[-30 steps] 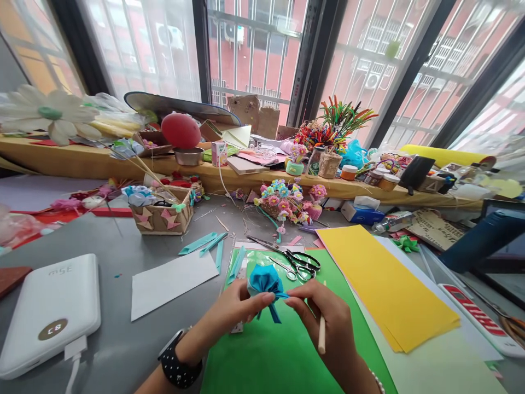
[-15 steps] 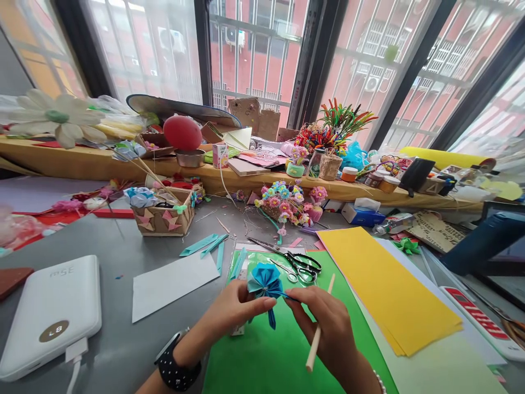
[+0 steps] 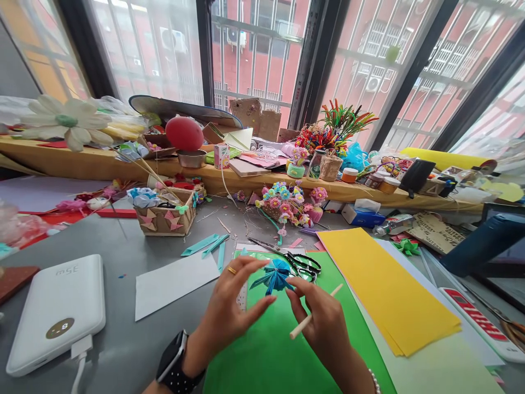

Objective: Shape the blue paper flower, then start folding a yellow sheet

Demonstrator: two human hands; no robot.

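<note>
Flower [image 3: 279, 273] of folded blue paper, centre of the frame, edge pinched in right hand [image 3: 322, 314] grip, pale stick [image 3: 301, 327] tucked there too, left hand [image 3: 225, 303] grip spread wide alongside

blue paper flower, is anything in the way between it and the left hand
Nothing visible stands between the left hand and the blue paper flower. The black scissors lie beyond the flower, and the wooden stick is at the right hand, off that path.
</note>
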